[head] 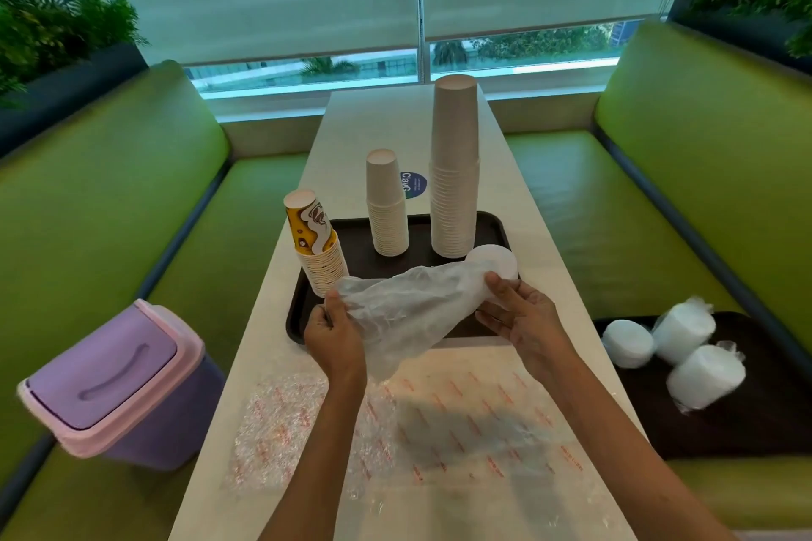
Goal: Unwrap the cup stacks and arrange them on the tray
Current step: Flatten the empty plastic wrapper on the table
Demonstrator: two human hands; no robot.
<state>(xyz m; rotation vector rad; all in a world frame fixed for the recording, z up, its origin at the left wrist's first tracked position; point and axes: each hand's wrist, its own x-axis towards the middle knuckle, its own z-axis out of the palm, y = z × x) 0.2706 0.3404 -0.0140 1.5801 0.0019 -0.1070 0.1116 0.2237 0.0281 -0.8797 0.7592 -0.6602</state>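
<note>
A dark brown tray lies on the white table and holds three upside-down cup stacks: a yellow printed stack leaning at its left, a short white stack in the middle, a tall white stack at the right. Over the tray's front I hold a white cup stack lying sideways in a thin clear plastic sleeve. My left hand grips the sleeve's loose end. My right hand holds the wrapped stack near its base.
Clear printed wrappers lie flat on the table in front of me. A second dark tray on the right green bench carries three wrapped white stacks. A purple lidded bin sits on the left bench.
</note>
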